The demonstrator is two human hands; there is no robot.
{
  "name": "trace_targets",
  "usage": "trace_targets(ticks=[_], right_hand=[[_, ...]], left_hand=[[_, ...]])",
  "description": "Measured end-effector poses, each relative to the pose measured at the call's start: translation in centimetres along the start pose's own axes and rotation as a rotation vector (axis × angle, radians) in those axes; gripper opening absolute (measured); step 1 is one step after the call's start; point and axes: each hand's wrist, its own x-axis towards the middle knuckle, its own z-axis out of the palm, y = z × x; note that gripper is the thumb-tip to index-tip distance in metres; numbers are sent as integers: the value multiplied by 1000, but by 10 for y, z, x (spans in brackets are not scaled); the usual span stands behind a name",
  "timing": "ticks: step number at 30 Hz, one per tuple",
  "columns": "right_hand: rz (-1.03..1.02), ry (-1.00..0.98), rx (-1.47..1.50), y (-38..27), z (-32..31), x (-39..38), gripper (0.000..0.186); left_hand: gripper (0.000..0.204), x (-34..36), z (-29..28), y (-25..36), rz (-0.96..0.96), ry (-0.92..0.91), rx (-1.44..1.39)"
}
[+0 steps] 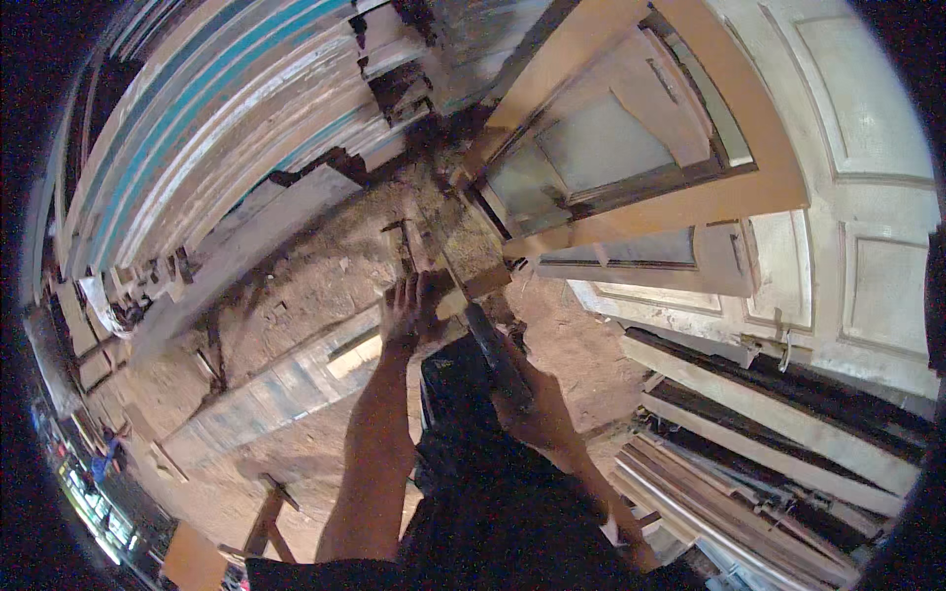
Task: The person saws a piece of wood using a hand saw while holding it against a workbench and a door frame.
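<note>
A long, straight tool with a dark handle and a thin, pale metal blade [480, 323], apparently a hand saw, lay inside the right hand [535, 402], whose grip was closed around the handle. The blade ran up and away from that grip, crossing a short brown piece of wood [485, 288] near its middle. The left hand [400, 307] was just left of the blade, fingers extended over the wood; whether its grip was holding or only pressing, I could not tell. Down and left of it, a pale, narrow wooden strip [355, 357] rested along a long, grey-brown plank [261, 399].

Beyond the 2 hands, a hammer with a dark metal head [396, 227] lay on the brown, dusty ground [310, 286]. To the right stood an orange-brown wooden door frame with glazed panes [778, 172], beside cream panelled doors [872, 108]. At upper left rose a tall stack of boards with turquoise edges [212, 128]; more lengths of timber [769, 404] lay at lower right.
</note>
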Motion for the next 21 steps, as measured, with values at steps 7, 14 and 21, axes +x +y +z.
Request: trace_targets(ticks=[7, 14, 21], right_hand=[[98, 14, -17, -11, -29, -82, 74], [11, 25, -28, 9, 6, 22, 72], [123, 3, 17, -33, -30, -81, 73]], left_hand=[[102, 10, -18, 21, 20, -46, 27], [99, -2, 9, 1, 33, -10, 13], [107, 10, -23, 21, -4, -128, 11]])
